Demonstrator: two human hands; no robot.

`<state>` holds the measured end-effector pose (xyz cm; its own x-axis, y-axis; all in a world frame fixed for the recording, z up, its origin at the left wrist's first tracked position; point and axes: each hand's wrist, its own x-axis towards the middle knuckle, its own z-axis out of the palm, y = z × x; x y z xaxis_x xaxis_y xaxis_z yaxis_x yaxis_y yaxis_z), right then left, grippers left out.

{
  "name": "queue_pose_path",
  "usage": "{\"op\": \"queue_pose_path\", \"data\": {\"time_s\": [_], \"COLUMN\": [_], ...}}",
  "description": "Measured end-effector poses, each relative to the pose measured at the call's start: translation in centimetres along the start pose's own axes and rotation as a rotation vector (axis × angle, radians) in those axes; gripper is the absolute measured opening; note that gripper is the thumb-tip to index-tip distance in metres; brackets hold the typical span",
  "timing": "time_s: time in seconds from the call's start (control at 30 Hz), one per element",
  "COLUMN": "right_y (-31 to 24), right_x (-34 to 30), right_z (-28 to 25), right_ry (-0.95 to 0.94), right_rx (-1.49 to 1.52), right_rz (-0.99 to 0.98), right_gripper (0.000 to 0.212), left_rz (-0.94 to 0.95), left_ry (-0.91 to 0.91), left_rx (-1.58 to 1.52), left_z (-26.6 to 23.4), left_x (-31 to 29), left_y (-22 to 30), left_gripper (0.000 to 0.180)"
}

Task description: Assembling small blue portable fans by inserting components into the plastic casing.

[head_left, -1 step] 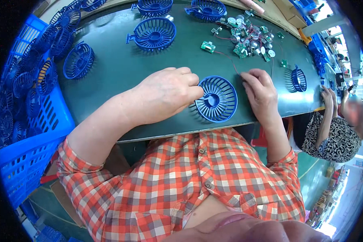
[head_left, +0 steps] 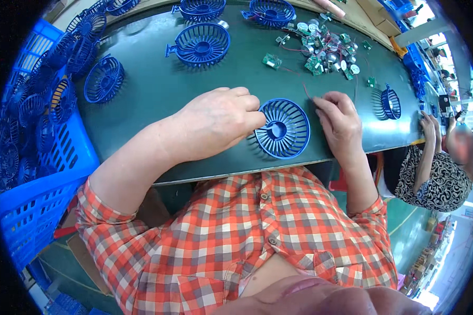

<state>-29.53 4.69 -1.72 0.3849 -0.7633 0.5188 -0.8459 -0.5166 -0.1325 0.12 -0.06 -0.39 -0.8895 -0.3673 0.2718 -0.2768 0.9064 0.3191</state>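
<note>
We see two bare hands at work over a green worktop [head_left: 157, 68], close to its near edge. Between them lies a round blue cage [head_left: 279, 129], with thin ribs fanning out from a solid disc in its middle. Our left hand [head_left: 228, 114] is at the cage's left edge, its fingers curled in tightly; the back of the hand hides the fingertips, so we cannot tell whether they grip the cage. Our right hand [head_left: 342, 123] is just beyond the cage's right side, thumb and fingertips drawn narrow. A thin reddish wire [head_left: 307, 92] comes down to those fingertips from the direction of a small green circuit board [head_left: 272, 61], though we cannot tell whether it is pinched. Farther back and to the right is a heap of circuit boards [head_left: 320, 52] tangled with wires and round silvery parts. More blue cages stand about: one at the right [head_left: 391, 103], one at the left [head_left: 104, 80], one toward the back [head_left: 202, 46] and two beyond that, along the far edge. At our left, a blue basket [head_left: 47, 186] is piled with similar cages. On the far right sits a co-worker in a black-and-white patterned top [head_left: 436, 181].
</note>
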Motion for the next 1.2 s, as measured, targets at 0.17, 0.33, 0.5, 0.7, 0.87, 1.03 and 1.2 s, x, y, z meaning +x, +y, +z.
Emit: {"op": "queue_pose_path", "data": {"time_s": [0.17, 0.33, 0.5, 0.7, 0.87, 1.03, 1.2], "right_y": [-1.1, -1.4, -2.2, -5.6, -6.0, -5.3, -6.1], "right_x": [-1.8, -0.8, 1.5, 3.1, 4.2, 5.1, 5.4], "right_z": [0.3, 0.0, -1.1, -0.3, 0.3, 0.7, -0.5], "right_ry": [0.065, -0.019, 0.005, -0.152, -0.236, -0.252, -0.323], "right_rx": [0.085, 0.01, 0.21, 0.208, 0.184, 0.171, 0.056], "right_rz": [0.143, 0.323, 0.366, -0.065, -0.121, -0.197, -0.128], "right_gripper": [0.022, 0.019, 0.021, 0.029, 0.03, 0.028, 0.028], "left_rz": [-0.025, 0.013, 0.031, 0.002, -0.016, -0.019, 0.015], "left_ry": [-0.038, 0.055, 0.14, 0.151, 0.12, 0.118, 0.095], "left_rx": [-0.004, 0.01, 0.046, 0.075, 0.121, 0.092, 0.11], "left_z": [0.1, 0.3, 0.4, 0.8, 0.9, 0.8, 0.2], "left_x": [-0.1, 0.1, 0.1, -0.1, -0.4, -0.1, 0.4], "left_y": [0.1, 0.0, -0.4, -0.2, -0.3, -0.9, -0.9], "left_gripper": [0.021, 0.011, 0.006, 0.005, 0.008, 0.011, 0.008]}}
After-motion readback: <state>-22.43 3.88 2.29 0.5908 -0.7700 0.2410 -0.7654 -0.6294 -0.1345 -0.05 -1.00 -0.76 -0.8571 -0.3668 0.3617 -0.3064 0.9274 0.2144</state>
